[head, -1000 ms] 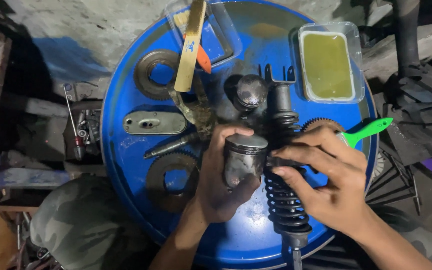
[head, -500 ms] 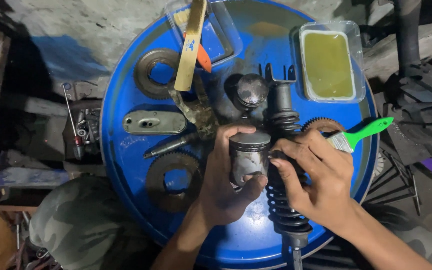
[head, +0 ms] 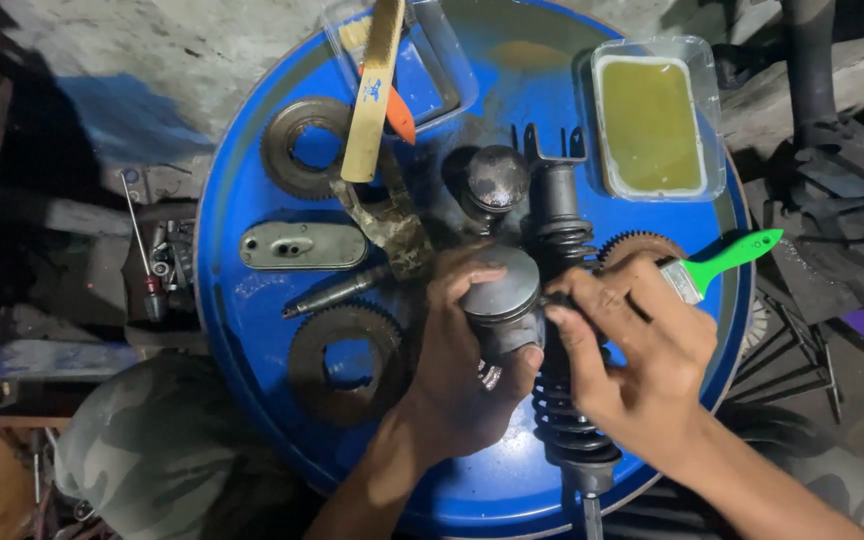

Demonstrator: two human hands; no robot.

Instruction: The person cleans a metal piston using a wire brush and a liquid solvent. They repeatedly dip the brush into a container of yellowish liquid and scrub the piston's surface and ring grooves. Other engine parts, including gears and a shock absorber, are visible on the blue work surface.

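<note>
Piston (head: 501, 300), gripped by left hand (head: 457, 365), has tilted crown-up; right hand (head: 632, 350) fingertips pinch its side above the shock absorber (head: 567, 400).

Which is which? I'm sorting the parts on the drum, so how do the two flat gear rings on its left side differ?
The upper gear ring lies near the drum's far edge and is partly covered by a wooden-handled brush; the lower gear ring lies nearer the person, beside the left hand, and is uncovered. The lower one looks darker. Both are flat, dirty, toothed rings with the blue drum top showing through their holes.
</note>
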